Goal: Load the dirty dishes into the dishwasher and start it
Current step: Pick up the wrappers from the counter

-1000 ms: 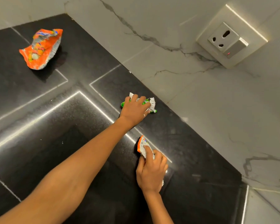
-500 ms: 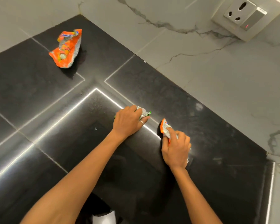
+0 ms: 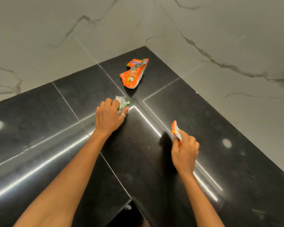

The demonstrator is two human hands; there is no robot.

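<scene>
1. Green-and-silver wrapper (image 3: 122,104), crumpled, sat at centre frame on the black countertop (image 3: 39,112), bunched under the curled fingers of the left hand (image 3: 109,117).
2. Left hand: clenched round that wrapper, knuckles up, low over the counter. A ring (image 3: 123,115) showed on one finger.
3. Small orange wrapper (image 3: 175,129), right of centre, was gripped by the right hand (image 3: 185,153), with its upper end sticking out above the fingers. Its shadow fell on the counter just to the left.
4. Large orange wrapper (image 3: 134,73) lay loose above centre, near the inner corner of the counter. It was touched by neither hand and lay near the green-and-silver one.
5. Countertop: dark, glossy, with pale seams and bright reflected streaks.
6. White marble wall (image 3: 219,30) with grey veins filled the upper frame.
7. A pale scrap (image 3: 128,207) at lower centre was too small to identify.
</scene>
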